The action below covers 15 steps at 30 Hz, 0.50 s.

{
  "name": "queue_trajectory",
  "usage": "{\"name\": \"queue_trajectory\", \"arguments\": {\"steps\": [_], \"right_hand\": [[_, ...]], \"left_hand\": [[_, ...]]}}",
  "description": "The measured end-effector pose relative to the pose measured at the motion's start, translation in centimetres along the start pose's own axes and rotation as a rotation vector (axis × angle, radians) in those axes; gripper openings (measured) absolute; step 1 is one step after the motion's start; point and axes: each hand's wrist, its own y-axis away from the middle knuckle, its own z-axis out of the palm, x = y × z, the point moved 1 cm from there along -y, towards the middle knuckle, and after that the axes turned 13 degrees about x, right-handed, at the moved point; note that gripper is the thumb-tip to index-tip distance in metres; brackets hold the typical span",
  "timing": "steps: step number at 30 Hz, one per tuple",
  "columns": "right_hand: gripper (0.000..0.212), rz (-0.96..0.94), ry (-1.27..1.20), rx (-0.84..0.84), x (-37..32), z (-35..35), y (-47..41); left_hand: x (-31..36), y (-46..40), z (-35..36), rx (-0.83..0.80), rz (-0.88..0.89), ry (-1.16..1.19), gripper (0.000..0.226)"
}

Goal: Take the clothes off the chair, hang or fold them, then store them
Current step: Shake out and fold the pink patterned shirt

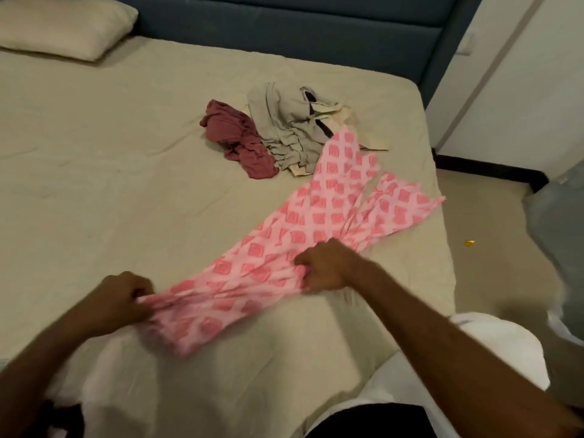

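Beige bed (pixel 94 184), pillow (pixel 63 26), pink garment (pixel 316 222), crumpled clothes (pixel 284 134)

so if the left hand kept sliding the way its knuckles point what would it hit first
Probably nothing soon: the left hand, gripping the pink patterned garment, points left across the bare bed sheet. The pillow lies far off that line.

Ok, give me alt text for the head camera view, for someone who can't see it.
A person's left hand and right hand grip a pink patterned garment stretched across a beige bed. Behind it lie a crumpled maroon garment and a grey garment; a pillow sits far left.
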Motion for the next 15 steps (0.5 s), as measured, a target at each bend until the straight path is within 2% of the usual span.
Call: {"name": "queue_trajectory", "arguments": {"steps": [3,5,7,8,10,12,13,15], "right_hand": [[0.052,-0.147,-0.135,-0.07,-6.4,1.8,2.3],[0.049,-0.178,-0.172,-0.013,-8.2,2.7,2.8],[0.055,-0.154,-0.311,0.083,-7.2,2.8,3.1],[0.055,-0.104,-0.415,0.145,-5.8,2.8,3.2],[0.049,0.091,-0.592,0.394,-1.8,2.3,3.9],[0.038,0.352,-0.624,0.639,3.9,2.1,4.5],[0.034,0.491,-0.571,0.69,6.8,1.8,4.7],[0.033,0.697,-0.439,0.655,11.9,1.4,4.9]], "left_hand": [[-5.2,0.7,-3.8,-0.15,-0.07,-0.178,0.022],[-7.5,0.0,-4.6,-0.212,-0.099,-0.291,0.019],[-7.7,-1.0,-4.2,-0.225,-0.094,-0.405,0.018],[-6.7,-1.4,-3.8,-0.226,-0.081,-0.467,0.028],[-3.1,-2.4,-2.9,-0.198,-0.007,-0.552,0.048],[2.0,-3.5,-1.5,-0.118,0.081,-0.485,0.054],[5.0,-4.0,-0.5,-0.062,0.13,-0.427,0.05],[10.7,-5.0,2.0,0.011,0.221,-0.301,0.042]]}}
